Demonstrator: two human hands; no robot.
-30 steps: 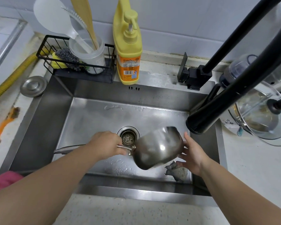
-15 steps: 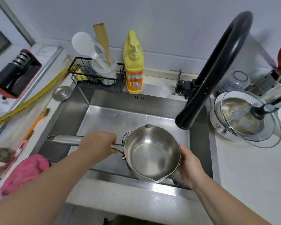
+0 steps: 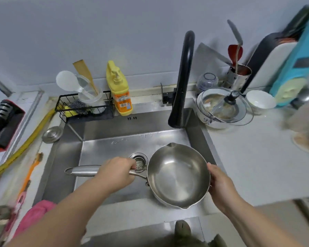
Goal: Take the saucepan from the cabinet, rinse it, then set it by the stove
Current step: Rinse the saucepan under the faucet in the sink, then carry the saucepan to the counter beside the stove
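A shiny steel saucepan (image 3: 177, 177) with two pouring lips is held upright over the front right part of the steel sink (image 3: 100, 150), its inside facing up and empty. My left hand (image 3: 117, 173) is closed around its long steel handle, close to the pan's body. Against the pan's right rim rests my right hand (image 3: 219, 186), fingers curled on the outer wall. The black faucet (image 3: 183, 82) arches above the sink's back right; no water is visibly running. No stove is in view.
Behind the sink stand a yellow soap bottle (image 3: 119, 90) and a black wire rack (image 3: 82, 107) with utensils. White counter (image 3: 257, 157) on the right carries a glass-lidded pot (image 3: 223, 107), a white bowl (image 3: 260, 100) and a utensil holder. A pink cloth (image 3: 34, 214) lies front left.
The saucepan went from tilted on its side low in the sink to upright, then rose and shifted right. My view pulled back and up, showing more of the counter.
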